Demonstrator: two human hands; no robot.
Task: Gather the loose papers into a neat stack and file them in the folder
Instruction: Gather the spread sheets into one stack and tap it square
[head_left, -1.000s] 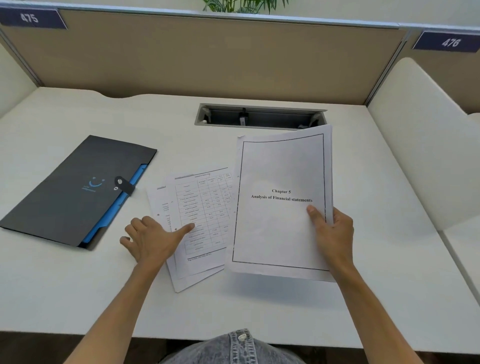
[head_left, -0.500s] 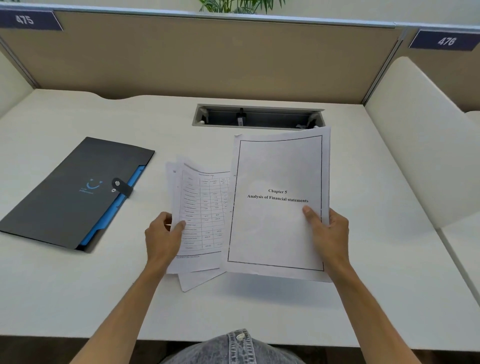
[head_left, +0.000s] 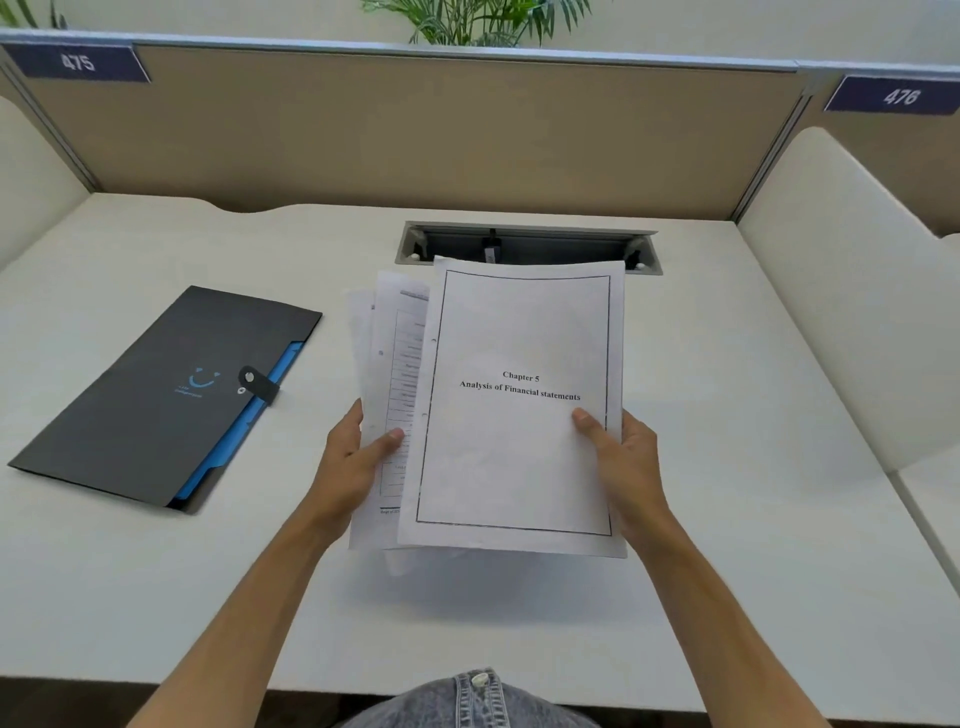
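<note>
A cover sheet (head_left: 514, 452) printed "Chapter 5 Analysis of Financial statements" is held above the desk, my right hand (head_left: 621, 462) gripping its right edge. My left hand (head_left: 353, 462) grips two or three table pages (head_left: 395, 374) by their left edge, tucked partly behind the cover sheet. All sheets are lifted off the white desk (head_left: 753, 545). A dark grey folder (head_left: 156, 395) with a blue inner pocket and a snap strap lies shut on the desk to the left, apart from both hands.
A recessed cable tray (head_left: 527, 247) sits in the desk just behind the papers. A beige partition (head_left: 415, 130) closes the back, and a white curved divider (head_left: 852, 291) stands at the right. Denim at the bottom edge marks my lap.
My left hand went from pressing the table pages flat on the desk to gripping and lifting them, then slid them rightward behind the cover sheet. My right hand kept holding its sheet.
</note>
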